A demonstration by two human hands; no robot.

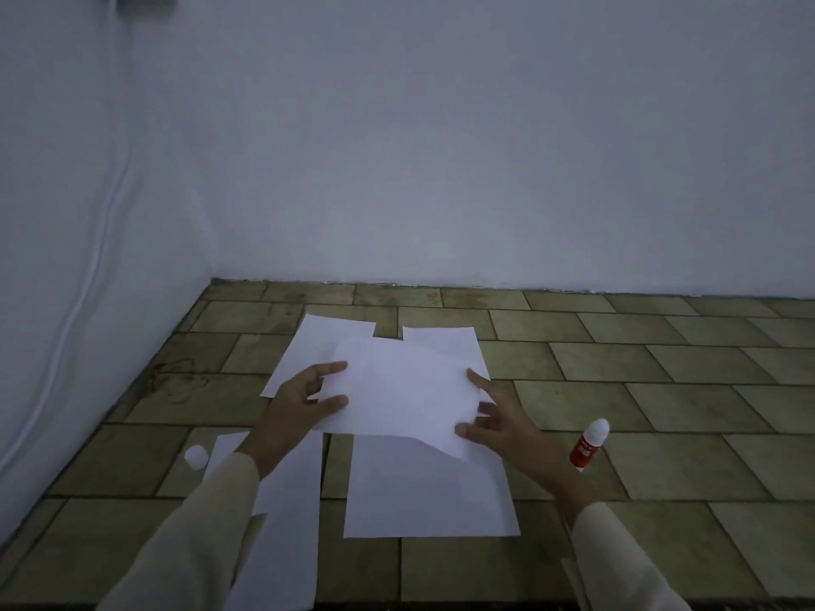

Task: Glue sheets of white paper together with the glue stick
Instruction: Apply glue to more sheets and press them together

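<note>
Your left hand [300, 405] and right hand [498, 421] pinch the lifted sheet [405, 390] above the near sheet [428, 491]. The glue stick [588, 445] sits unheld at right; joining seems yet undone.

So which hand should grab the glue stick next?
Probably the right hand: the glue stick sits on the floor just beside it. The left hand holds the opposite edge of the sheet, farther away.

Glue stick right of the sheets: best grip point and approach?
Pinch the glue stick by its red barrel, coming from the left with the right hand once it frees the sheet. White tip points away; barrel sits nearest that hand.
</note>
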